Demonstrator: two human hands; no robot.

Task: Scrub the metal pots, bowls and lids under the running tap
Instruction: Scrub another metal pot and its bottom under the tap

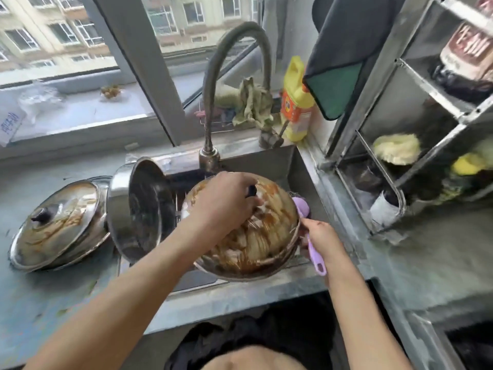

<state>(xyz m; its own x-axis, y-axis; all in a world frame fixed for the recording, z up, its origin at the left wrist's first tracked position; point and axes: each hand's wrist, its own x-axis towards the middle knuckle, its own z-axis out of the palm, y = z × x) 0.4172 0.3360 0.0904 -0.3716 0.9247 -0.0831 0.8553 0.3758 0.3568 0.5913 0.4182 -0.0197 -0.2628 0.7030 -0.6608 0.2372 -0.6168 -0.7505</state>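
Observation:
A round metal lid (256,241), streaked with brown grease, tilts over the sink (304,166). My left hand (226,201) grips the dark knob on top of it. My right hand (321,240) holds a purple-handled scrubbing brush (314,259) at the lid's right edge, its head (301,206) behind the rim. A metal pot (138,209) lies on its side at the sink's left edge, dark inside. Another greasy lid (57,225) with a black knob rests on the counter at the left. The curved tap (234,84) arches over the sink; running water is not discernible.
A yellow detergent bottle (297,102) and a crumpled rag (252,105) stand behind the sink. A steel rack (416,129) with sponges and bags fills the right. A dark cloth (344,54) hangs above. The window sill runs along the back left.

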